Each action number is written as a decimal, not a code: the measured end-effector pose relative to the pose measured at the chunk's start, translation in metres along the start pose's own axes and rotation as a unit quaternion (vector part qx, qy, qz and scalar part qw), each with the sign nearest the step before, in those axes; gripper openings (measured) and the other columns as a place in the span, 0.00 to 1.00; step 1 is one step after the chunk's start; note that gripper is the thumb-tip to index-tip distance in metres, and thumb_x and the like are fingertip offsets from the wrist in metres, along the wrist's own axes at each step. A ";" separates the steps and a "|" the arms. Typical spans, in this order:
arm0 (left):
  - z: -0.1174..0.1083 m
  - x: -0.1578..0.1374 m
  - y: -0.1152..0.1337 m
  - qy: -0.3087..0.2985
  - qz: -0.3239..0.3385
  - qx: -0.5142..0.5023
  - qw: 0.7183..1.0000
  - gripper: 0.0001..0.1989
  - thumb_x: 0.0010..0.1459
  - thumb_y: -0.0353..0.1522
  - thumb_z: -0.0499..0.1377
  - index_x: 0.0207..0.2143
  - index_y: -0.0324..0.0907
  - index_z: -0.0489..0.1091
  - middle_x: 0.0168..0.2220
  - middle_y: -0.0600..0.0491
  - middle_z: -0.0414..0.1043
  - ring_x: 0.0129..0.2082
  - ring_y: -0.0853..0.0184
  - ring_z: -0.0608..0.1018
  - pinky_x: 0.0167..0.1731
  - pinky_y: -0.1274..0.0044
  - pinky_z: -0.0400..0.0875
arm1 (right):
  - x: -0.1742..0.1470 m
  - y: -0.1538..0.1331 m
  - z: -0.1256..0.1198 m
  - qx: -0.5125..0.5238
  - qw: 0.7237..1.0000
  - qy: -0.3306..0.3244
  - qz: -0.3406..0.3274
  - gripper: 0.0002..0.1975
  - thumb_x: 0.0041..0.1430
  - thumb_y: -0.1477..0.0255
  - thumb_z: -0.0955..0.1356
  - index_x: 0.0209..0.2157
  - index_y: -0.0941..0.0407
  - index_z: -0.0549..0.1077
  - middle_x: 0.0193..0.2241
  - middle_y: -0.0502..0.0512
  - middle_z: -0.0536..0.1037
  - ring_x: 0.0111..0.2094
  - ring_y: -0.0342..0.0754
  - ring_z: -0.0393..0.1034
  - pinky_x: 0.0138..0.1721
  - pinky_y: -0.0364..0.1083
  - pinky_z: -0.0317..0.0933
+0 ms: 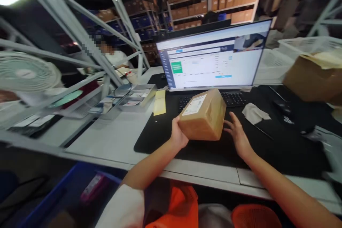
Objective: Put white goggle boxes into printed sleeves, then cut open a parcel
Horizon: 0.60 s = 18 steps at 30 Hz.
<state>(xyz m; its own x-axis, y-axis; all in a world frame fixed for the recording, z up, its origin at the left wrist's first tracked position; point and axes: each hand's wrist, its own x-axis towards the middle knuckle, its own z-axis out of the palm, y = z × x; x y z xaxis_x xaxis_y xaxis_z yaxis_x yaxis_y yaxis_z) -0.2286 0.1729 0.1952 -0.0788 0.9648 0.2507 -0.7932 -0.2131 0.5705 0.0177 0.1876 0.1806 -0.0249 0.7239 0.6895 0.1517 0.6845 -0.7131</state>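
We hold the parcel [203, 115] directly ahead of us, above the near half of the black desk mat [160, 139] and just in front of the keyboard [232, 99]. It sits between our two hands, slightly nearer the left. Its long axis runs from our near left toward the far right, and the box is tilted so that its top face slopes up toward the monitor [213, 57].

Our left hand [178, 134] is closed on the parcel's near left corner, thumb along the side and fingers underneath, and carries it. Our right hand [237, 133] is spread wide, fingers fanned, just beside the parcel's right face. Motion blur prevents a firm reading, but the fingertips appear to be apart from the cardboard, not touching it. The left hand is therefore the nearer and the only one with a grip.

The parcel is a small plain brown cardboard box, sealed with tape along its edges. A white printed shipping label [194, 105] lies on the upward face, toward the left end. The corners look square and undamaged.

A yellow strip [160, 102] lies on the mat's far left edge, and a crumpled white paper [255, 113] lies on the mat beyond the right hand.
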 end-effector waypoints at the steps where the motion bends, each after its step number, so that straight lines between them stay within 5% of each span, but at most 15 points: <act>1: 0.002 0.000 0.018 0.005 0.012 -0.003 1.000 0.31 0.45 0.52 0.63 0.47 0.43 0.75 0.49 0.46 0.79 0.61 0.41 0.73 0.58 0.55 0.73 | 0.005 0.000 -0.004 0.008 1.000 0.023 0.010 0.38 0.70 0.42 0.56 0.73 0.45 0.55 0.73 0.58 0.55 0.65 0.59 0.65 0.55 0.58 0.69; 4: 0.001 -0.005 0.087 0.028 0.108 0.011 0.994 0.26 0.46 0.51 0.62 0.43 0.44 0.74 0.45 0.47 0.80 0.58 0.42 0.76 0.54 0.55 0.76 | 0.017 0.000 -0.011 0.004 0.997 0.068 0.030 0.36 0.69 0.43 0.58 0.70 0.47 0.60 0.71 0.61 0.58 0.62 0.60 0.68 0.51 0.57 0.70; 11: 0.004 -0.036 0.252 0.015 0.280 0.130 0.951 0.30 0.60 0.53 0.52 0.51 0.39 0.71 0.48 0.47 0.78 0.57 0.45 0.76 0.57 0.54 0.73 | 0.004 0.000 -0.007 -0.056 0.998 0.002 0.000 0.33 0.70 0.46 0.59 0.68 0.50 0.64 0.68 0.64 0.62 0.60 0.62 0.68 0.50 0.58 0.69; 18: 0.024 -0.072 0.329 -0.007 0.335 0.234 0.913 0.35 0.72 0.45 0.33 0.67 0.31 0.56 0.52 0.51 0.75 0.60 0.45 0.69 0.56 0.41 0.55 | 0.000 0.009 0.004 -0.082 0.996 -0.023 -0.035 0.31 0.70 0.47 0.60 0.65 0.49 0.68 0.69 0.63 0.60 0.58 0.61 0.70 0.58 0.64 0.66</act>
<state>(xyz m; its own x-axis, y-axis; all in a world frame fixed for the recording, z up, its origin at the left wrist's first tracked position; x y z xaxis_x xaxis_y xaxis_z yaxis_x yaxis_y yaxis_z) -0.4695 0.0297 0.3833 -0.4422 0.5919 0.6739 -0.2241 -0.8004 0.5560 0.0151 0.1941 0.1743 -0.0858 0.6812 0.7270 0.3064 0.7124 -0.6314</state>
